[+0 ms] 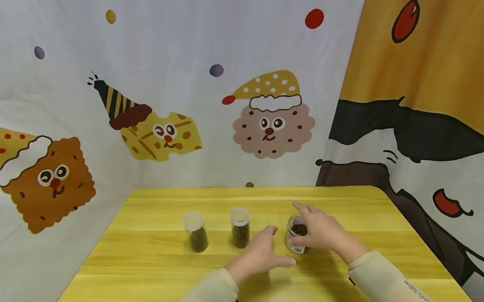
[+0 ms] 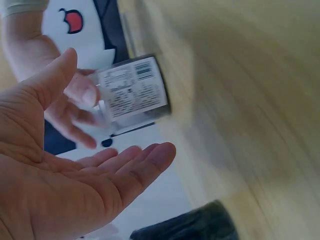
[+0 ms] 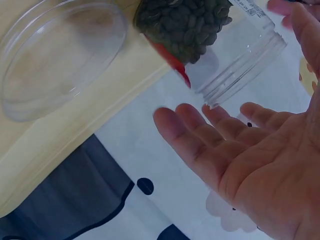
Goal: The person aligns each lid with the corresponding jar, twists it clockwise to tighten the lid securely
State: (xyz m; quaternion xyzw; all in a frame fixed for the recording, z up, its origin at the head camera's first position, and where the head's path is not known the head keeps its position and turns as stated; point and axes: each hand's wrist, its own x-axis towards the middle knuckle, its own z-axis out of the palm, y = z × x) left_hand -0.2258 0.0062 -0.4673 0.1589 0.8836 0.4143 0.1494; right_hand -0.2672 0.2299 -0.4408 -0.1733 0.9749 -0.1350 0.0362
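A clear jar [image 1: 297,243] with a printed label [image 2: 132,87] and dark, flat seeds [image 3: 182,25] inside stands upright on the table, its mouth uncovered. My right hand [image 1: 321,229] hovers around the jar's rim, fingers spread and fairly straight; whether a fingertip touches the rim I cannot tell. To the left of the jar is my left hand [image 1: 260,253], thumb and fingers apart, palm turned toward the jar and nothing in it. A clear round lid [image 3: 65,107] lies on the table in the right wrist view; in the head view it is hidden.
Two clear cylindrical containers with dark contents, one at left [image 1: 197,237] and one nearer the middle [image 1: 240,233], stand left of my hands. The yellow wood-grain table [image 1: 145,266] meets a printed cloth [image 1: 170,33] along its back edge.
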